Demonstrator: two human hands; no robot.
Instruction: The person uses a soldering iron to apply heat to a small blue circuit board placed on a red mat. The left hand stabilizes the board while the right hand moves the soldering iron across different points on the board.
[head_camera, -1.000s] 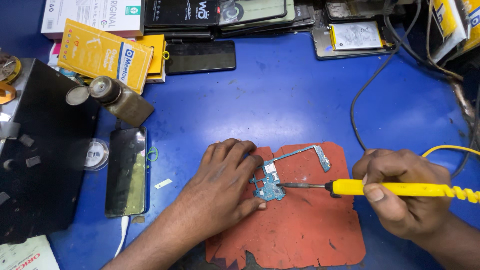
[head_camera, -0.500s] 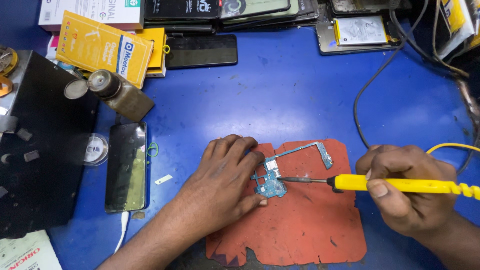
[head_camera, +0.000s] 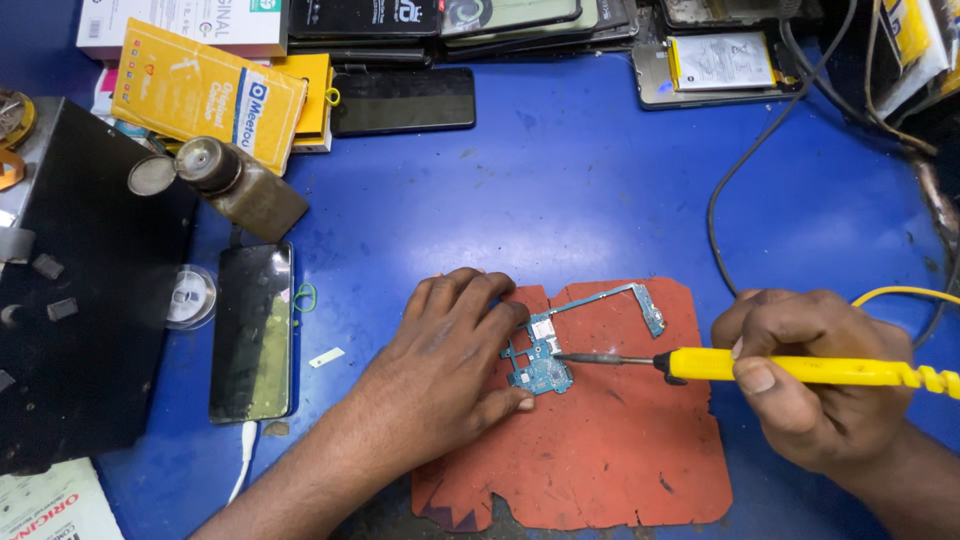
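Left hand (head_camera: 455, 355) flat, fingers spread, pinning blue board (head_camera: 540, 365) to red mat (head_camera: 600, 450) near desk (head_camera: 560, 200) front edge. Right hand (head_camera: 810, 385) closed round yellow iron (head_camera: 800, 368), tip on board. Yellow packet (head_camera: 205, 95) and white box (head_camera: 185, 22) at far left corner; white-labelled battery (head_camera: 722, 60) far right.
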